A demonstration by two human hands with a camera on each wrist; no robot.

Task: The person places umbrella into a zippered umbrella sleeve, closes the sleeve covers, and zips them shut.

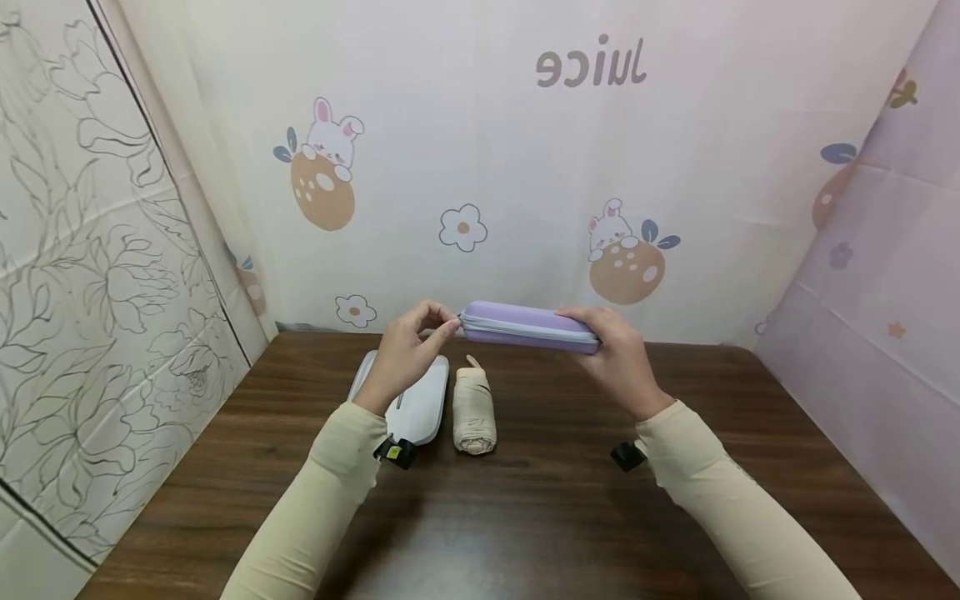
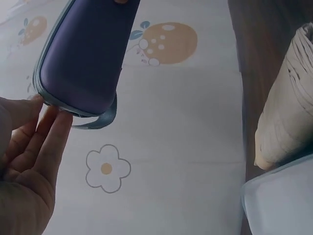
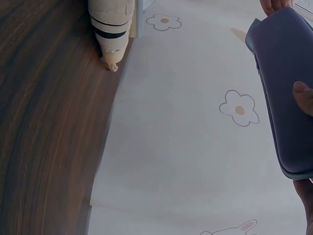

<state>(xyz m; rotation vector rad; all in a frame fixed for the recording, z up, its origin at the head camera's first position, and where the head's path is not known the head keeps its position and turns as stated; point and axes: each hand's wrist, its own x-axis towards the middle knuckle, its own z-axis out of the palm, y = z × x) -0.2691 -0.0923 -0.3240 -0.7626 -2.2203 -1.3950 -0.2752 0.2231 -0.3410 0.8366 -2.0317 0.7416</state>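
A long purple zippered case (image 1: pixel 517 315) with a pale blue zipper is held up off the table, roughly level. At its left end, the thumb and index finger of my left hand (image 1: pixel 411 352) pinch at the zipper pull, which the fingertips mostly hide. My right hand (image 1: pixel 617 358) grips the opposite end, with the thumb (image 3: pixel 304 95) lying across a broad face of the case. A blue strap loop (image 2: pixel 105 116) hangs from the end near my left hand. Along the visible side the zipper appears closed.
A folded beige umbrella (image 1: pixel 474 412) lies on the dark wooden table (image 1: pixel 540 483), below the purple case in the head view. Left of it lies a white rounded case (image 1: pixel 426 400), partly behind my left hand. A printed curtain (image 1: pixel 525 167) hangs behind the table.
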